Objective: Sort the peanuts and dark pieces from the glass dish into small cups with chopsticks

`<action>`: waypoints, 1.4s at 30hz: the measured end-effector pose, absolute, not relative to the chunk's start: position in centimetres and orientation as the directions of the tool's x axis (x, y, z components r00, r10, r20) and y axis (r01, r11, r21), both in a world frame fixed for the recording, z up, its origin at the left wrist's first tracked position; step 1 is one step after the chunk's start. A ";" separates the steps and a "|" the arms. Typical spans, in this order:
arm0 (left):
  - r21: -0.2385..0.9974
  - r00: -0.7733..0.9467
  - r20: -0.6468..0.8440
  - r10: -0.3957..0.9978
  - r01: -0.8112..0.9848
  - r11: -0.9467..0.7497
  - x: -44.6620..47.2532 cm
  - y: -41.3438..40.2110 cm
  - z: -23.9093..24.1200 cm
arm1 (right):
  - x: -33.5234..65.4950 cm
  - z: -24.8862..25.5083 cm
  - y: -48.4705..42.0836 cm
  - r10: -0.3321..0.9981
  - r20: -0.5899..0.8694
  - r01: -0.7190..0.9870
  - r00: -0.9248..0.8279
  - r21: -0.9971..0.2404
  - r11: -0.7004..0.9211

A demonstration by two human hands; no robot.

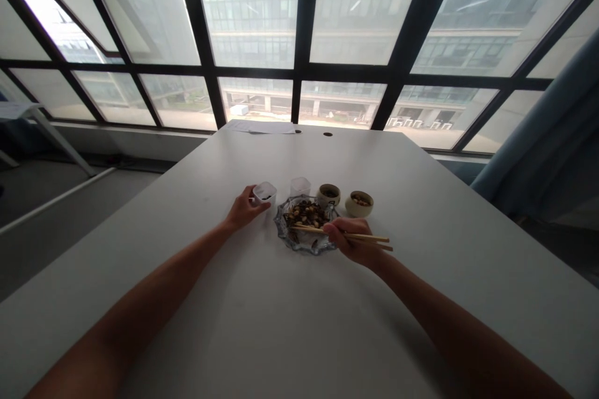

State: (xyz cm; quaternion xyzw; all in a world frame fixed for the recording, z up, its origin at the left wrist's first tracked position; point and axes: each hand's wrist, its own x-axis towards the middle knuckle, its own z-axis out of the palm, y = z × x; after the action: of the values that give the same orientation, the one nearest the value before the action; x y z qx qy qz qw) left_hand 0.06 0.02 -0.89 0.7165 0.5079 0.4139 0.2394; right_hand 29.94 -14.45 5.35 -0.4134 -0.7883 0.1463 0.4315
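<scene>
My left hand (pixel 245 208) is wrapped round a small clear plastic container (pixel 265 191) with a few dark bits in it. Held in my right hand (pixel 350 238) is a pair of wooden chopsticks (pixel 372 238), their tips down in a scalloped glass dish (pixel 306 251). Mixed dark pieces and pale nuts or seeds (pixel 307 213) fill much of that dish; each kind is too small to name. Behind it stands a second clear container (pixel 300 186). Two small tan bowls sit to the right: one bowl (pixel 329 194) has dark contents, the other bowl (pixel 359 204) brownish pieces.
The white table (pixel 262 324) reaches toward a large black-framed window (pixel 302 72). White papers (pixel 259 127) lie at its far edge, near a round dark hole (pixel 328 134). A blue curtain (pixel 543 131) hangs at the right. Another white table (pixel 19 111) stands at the left.
</scene>
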 end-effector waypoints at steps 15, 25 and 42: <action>0.779 0.145 0.326 0.934 0.518 -0.352 0.3 -0.3 -0.6 | 29.8 4.4 -14.8 0.674 0.685 0.430 -0.277 -0.538 0.725; 0.761 0.136 0.308 0.942 0.559 -0.329 0.5 -0.3 -0.5 | 29.5 5.7 -15.2 0.630 0.641 0.545 -0.439 -0.368 0.754; 0.802 0.195 0.304 0.932 0.477 -0.361 -0.1 -0.5 -0.3 | 29.5 5.4 -15.2 0.640 0.637 0.548 -0.430 -0.380 0.745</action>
State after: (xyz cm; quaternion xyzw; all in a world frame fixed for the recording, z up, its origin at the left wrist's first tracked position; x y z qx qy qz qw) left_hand -0.09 -0.50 -0.33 0.7194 0.4896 0.4037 0.2824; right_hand 29.46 -15.23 5.37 -0.3522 -0.8435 0.0577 0.4014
